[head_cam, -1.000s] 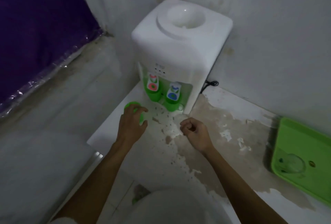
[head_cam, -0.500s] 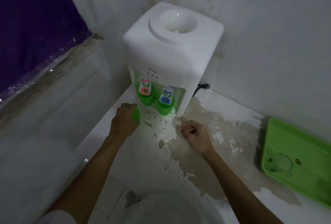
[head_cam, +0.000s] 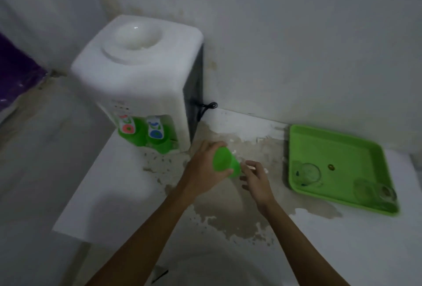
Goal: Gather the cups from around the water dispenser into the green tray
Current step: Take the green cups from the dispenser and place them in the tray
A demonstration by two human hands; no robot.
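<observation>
My left hand (head_cam: 201, 166) grips a green plastic cup (head_cam: 225, 164), held tilted above the stained counter to the right of the white water dispenser (head_cam: 137, 75). My right hand (head_cam: 257, 177) is just right of the cup with its fingers spread, fingertips close to the cup's lower end; I cannot tell if they touch. The green tray (head_cam: 338, 148) lies at the right by the wall. In it are two clear cups, one (head_cam: 307, 173) at its near left corner and one (head_cam: 374, 191) on its side near the front right. Two green cups (head_cam: 157, 141) stand under the dispenser's taps.
The white counter (head_cam: 127, 185) is stained brown around my hands. A black cord (head_cam: 206, 107) comes out behind the dispenser along the wall. The counter's left edge drops off beside the dispenser. A purple sheet (head_cam: 16, 75) hangs at far left.
My left hand lifted the green cup from the dispenser's left side and carried it rightward past the taps. My right hand opened its fingers next to the cup. The view swung right.
</observation>
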